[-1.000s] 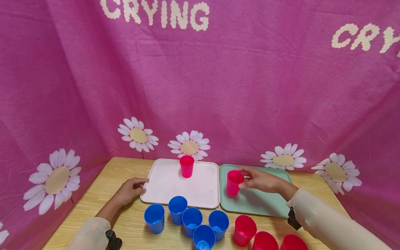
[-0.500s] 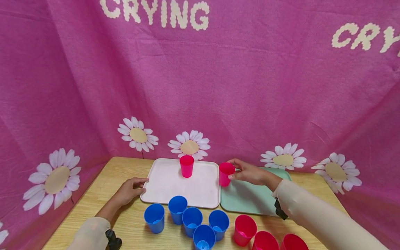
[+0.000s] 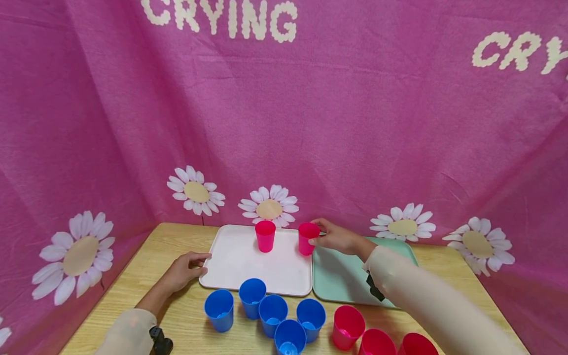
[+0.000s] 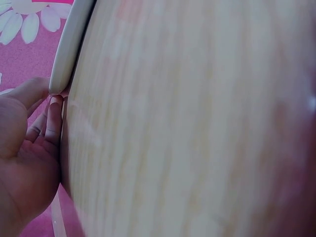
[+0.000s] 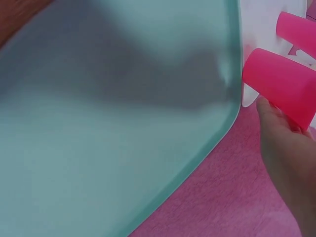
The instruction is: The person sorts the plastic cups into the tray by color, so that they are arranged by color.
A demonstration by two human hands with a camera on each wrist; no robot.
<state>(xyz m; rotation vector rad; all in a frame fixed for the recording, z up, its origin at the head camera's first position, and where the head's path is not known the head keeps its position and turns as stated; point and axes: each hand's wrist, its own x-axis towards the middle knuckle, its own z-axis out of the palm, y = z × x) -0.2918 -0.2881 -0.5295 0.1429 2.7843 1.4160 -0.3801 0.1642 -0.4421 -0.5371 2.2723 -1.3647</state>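
In the head view my right hand [image 3: 338, 238] grips a bright pink cup [image 3: 308, 239], upright at the right end of the white tray [image 3: 248, 272]. Whether its base touches the tray I cannot tell. The right wrist view shows the same pink cup [image 5: 284, 86] with fingers round its side. A second pink cup [image 3: 265, 236] stands on the white tray, to the left of the held one. My left hand [image 3: 183, 271] holds the tray's left edge; in the left wrist view the left hand [image 4: 29, 153] has the tray rim [image 4: 66, 54] between thumb and fingers.
A green tray [image 3: 343, 276] adjoins the white tray on the right, under my right forearm. Several blue cups [image 3: 272, 315] and pink cups [image 3: 348, 327] stand on the wooden table [image 3: 184, 315] in front. A pink cloth [image 3: 310, 123] hangs behind and at the sides.
My right hand has carried the pink cup left and away from me, from over the green tray to the white tray's right end. The left hand has stayed at the tray edge.
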